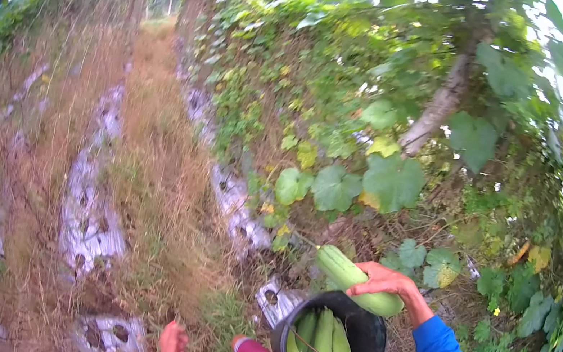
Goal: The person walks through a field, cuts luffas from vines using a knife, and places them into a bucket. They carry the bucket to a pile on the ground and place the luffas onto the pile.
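Note:
My right hand [379, 279] is wrapped round a long pale green gourd [339, 266], which is tilted above the rim of a black bucket [375, 330]. A thin stem runs up and left from the gourd's upper end. Inside the bucket stand several green gourds [323, 339], and a thin handle crosses its opening. Low in the view, left of the bucket, my left hand [174, 342] is closed over the grass; what it holds, if anything, is too small to make out.
A wall of leafy vines [349, 113] fills the right side, with a leaning trunk [446, 99]. Strips of silvery plastic sheet [89, 220] with holes run through dry grass on the left. A grassy path [152, 69] leads away between posts.

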`<act>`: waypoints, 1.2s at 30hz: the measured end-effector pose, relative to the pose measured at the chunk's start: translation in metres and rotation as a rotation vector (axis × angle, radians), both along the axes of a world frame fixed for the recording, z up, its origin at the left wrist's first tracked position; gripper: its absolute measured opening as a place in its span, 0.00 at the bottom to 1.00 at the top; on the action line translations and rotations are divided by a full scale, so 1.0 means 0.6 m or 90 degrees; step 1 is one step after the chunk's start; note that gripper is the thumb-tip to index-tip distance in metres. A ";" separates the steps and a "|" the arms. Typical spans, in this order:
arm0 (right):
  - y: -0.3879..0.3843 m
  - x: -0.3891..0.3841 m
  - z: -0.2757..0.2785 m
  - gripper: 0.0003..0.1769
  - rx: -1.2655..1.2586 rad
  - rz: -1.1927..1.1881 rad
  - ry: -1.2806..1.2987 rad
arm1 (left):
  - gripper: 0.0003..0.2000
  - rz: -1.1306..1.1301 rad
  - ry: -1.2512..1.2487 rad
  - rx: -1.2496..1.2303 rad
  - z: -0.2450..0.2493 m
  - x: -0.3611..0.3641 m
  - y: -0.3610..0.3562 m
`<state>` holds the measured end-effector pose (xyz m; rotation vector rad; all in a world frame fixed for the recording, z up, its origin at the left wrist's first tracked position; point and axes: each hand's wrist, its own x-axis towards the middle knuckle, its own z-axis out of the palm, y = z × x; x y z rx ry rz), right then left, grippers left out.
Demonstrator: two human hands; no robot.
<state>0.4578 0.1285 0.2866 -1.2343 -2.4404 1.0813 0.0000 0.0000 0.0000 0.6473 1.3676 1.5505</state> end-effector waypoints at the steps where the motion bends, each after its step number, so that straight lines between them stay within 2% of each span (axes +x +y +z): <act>1: -0.010 0.011 -0.009 0.34 -0.030 -0.006 0.003 | 0.22 0.013 -0.015 -0.025 -0.020 0.022 -0.049; 2: -0.029 0.019 -0.009 0.34 -0.089 -0.013 0.034 | 0.20 -0.042 0.003 -0.012 0.020 0.084 -0.063; 3: -0.025 0.023 -0.042 0.34 -0.237 -0.012 -0.108 | 0.19 -0.095 -0.115 -0.112 -0.041 0.222 -0.155; 5: 0.023 -0.007 -0.080 0.35 -0.321 -0.021 -0.014 | 0.17 -0.182 -0.115 -0.133 -0.065 0.254 -0.088; 7: 0.090 -0.048 -0.113 0.36 -0.348 0.005 -0.036 | 0.18 -0.265 -0.078 -0.091 -0.059 0.268 -0.013; 9: 0.169 -0.087 -0.147 0.36 -0.356 0.029 -0.084 | 0.18 -0.274 -0.091 -0.102 -0.053 0.280 0.048; 10: 0.224 -0.113 -0.142 0.36 -0.346 0.038 -0.079 | 0.18 -0.289 -0.091 -0.083 -0.045 0.269 0.106; 11: 0.270 -0.134 -0.138 0.36 -0.340 0.038 -0.067 | 0.19 -0.300 -0.261 -0.181 -0.038 0.254 0.148; 13: 0.292 -0.150 -0.168 0.37 -0.382 0.013 -0.043 | 0.21 -0.307 -0.383 -0.210 -0.048 0.221 0.204; 16: 0.364 -0.162 -0.158 0.35 -0.365 -0.015 -0.031 | 0.22 -0.334 -0.364 -0.175 -0.008 0.174 0.277; 18: 0.396 -0.179 -0.137 0.36 -0.349 -0.047 -0.013 | 0.22 -0.325 -0.415 -0.222 0.035 0.137 0.316; 20: 0.418 -0.207 -0.096 0.38 -0.339 -0.084 0.018 | 0.23 -0.349 -0.403 -0.154 0.016 0.107 0.349; 22: 0.444 -0.222 -0.077 0.38 -0.357 -0.125 0.037 | 0.21 -0.318 -0.408 -0.168 0.023 0.078 0.369; 25: 0.472 -0.240 -0.066 0.37 -0.406 -0.146 0.021 | 0.21 -0.356 -0.417 -0.220 0.025 0.022 0.396; 27: 0.502 -0.266 -0.074 0.37 -0.408 -0.123 -0.005 | 0.21 -0.328 -0.424 -0.215 0.028 -0.017 0.429; 30: 0.543 -0.296 -0.105 0.35 -0.438 -0.036 -0.180 | 0.20 -0.341 -0.410 -0.231 0.023 -0.076 0.490; 31: 0.543 -0.334 -0.100 0.35 -0.430 -0.036 -0.177 | 0.20 -0.356 -0.404 -0.220 0.020 -0.103 0.517; 33: 0.579 -0.387 -0.140 0.35 -0.533 -0.009 -0.205 | 0.20 -0.352 -0.385 -0.206 0.017 -0.147 0.576; 35: 0.607 -0.460 -0.177 0.34 -0.534 -0.038 -0.172 | 0.20 -0.362 -0.406 -0.215 0.003 -0.195 0.645; 36: 0.631 -0.504 -0.181 0.34 -0.527 -0.091 -0.229 | 0.20 -0.366 -0.413 -0.197 0.002 -0.218 0.686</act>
